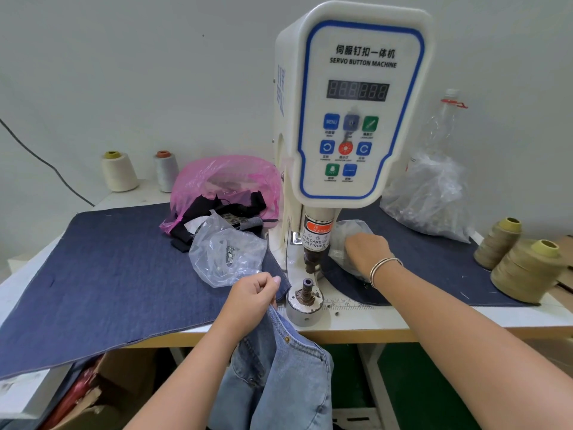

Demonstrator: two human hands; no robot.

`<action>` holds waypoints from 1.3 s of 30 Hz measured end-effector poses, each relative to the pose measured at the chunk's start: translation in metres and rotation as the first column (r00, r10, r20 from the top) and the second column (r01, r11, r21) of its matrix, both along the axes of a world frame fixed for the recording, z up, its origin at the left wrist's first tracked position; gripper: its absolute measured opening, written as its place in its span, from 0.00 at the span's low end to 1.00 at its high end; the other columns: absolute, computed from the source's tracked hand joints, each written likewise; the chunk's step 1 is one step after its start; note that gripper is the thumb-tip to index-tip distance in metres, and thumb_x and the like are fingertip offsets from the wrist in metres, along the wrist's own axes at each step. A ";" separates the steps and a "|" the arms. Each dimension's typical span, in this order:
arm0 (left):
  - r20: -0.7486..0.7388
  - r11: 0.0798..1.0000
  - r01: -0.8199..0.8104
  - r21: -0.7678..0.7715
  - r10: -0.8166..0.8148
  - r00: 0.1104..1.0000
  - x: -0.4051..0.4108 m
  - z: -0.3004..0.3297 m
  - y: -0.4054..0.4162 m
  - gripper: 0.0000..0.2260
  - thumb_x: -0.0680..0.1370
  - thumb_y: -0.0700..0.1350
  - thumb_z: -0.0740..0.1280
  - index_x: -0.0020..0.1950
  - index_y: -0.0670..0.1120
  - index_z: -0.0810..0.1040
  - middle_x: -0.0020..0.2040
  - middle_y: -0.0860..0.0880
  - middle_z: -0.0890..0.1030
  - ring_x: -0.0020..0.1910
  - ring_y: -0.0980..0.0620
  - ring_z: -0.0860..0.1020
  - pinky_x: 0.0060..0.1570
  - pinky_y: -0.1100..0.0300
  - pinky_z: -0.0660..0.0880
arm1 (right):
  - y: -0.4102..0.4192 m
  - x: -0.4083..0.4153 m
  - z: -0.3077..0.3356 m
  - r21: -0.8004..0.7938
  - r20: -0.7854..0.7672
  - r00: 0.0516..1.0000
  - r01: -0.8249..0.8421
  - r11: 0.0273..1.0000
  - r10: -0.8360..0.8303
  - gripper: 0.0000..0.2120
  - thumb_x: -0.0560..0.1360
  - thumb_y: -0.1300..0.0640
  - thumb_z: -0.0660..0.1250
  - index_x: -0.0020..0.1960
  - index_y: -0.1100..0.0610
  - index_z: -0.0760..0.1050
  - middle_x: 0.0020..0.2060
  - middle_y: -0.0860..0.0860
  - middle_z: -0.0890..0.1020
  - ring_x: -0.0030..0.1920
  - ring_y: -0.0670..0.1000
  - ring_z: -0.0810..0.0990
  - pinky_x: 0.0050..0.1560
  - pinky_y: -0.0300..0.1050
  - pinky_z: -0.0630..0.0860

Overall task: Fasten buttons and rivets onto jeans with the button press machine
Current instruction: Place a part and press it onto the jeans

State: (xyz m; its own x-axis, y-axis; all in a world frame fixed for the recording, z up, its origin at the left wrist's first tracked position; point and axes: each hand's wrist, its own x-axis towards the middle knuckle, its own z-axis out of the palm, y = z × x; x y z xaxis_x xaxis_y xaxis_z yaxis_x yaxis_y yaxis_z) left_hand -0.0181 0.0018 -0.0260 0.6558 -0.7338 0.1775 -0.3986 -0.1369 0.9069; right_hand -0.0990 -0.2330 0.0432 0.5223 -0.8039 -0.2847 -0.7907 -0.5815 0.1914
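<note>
- At the counter (372,324) edge, front of the button press machine (356,103): jeans (279,367) hang off the near side, mostly below counter level, top edge lifted to just beside the lower die (305,294).
- Left hand (254,294) is clamped on the jeans' upper edge, fingers curled round the denim, thumb on top.
- Right hand (367,249) is reaching into a small clear bag (347,243) just right of the press ram (313,243). Fingers curled down into the plastic; can't tell if it has pinched a button or rivet yet.
- Lower die looks bare, nothing seated on it as far as I can see.
- Handling, my read: denim is soft and floppy, moderately heavy, and the hanging bulk will drag the edge off the die. Hold close to the fastening spot, at the waistband/seam where layers are thick and stiffer, and keep it taut and flat.
- A brass rivet (287,339) is already set on the jeans near the pocket edge.
- Fasteners are small, hard, slippery; fingertip pinch only.
- Second clear bag with metal parts (229,252) sits left of the machine on the dark denim sheet (108,274).
- Risk: fingers near the ram, as the warning label (317,235) says.
</note>
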 end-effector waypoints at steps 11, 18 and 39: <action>-0.005 1.000 0.004 0.011 -0.003 1.000 0.001 -0.001 0.000 0.19 0.81 0.48 0.62 0.32 0.41 0.70 0.29 0.47 0.73 0.30 0.55 0.68 0.33 0.67 0.65 | 0.002 -0.013 -0.008 -0.213 0.117 0.953 -0.249 0.945 0.278 0.11 0.79 0.61 0.58 0.58 0.60 0.76 0.55 0.58 0.80 0.56 0.57 0.78 0.48 0.47 0.72; -0.003 1.000 0.000 0.006 0.000 1.000 0.000 0.000 -0.001 0.19 0.80 0.48 0.62 0.32 0.40 0.70 0.28 0.51 0.73 0.30 0.56 0.68 0.33 0.66 0.65 | 0.007 -0.035 -0.008 -0.119 0.682 0.726 -0.013 0.993 0.091 0.09 0.78 0.54 0.61 0.46 0.52 0.79 0.42 0.52 0.81 0.43 0.56 0.76 0.40 0.45 0.70; 0.005 1.000 -0.014 0.013 0.014 1.000 -0.002 0.001 -0.001 0.19 0.80 0.49 0.62 0.33 0.39 0.69 0.29 0.47 0.72 0.29 0.56 0.66 0.36 0.59 0.66 | 0.115 -0.063 -0.001 0.870 0.098 0.333 -0.487 -0.082 -0.938 0.06 0.78 0.58 0.62 0.47 0.59 0.75 0.23 0.47 0.66 0.17 0.43 0.59 0.16 0.34 0.55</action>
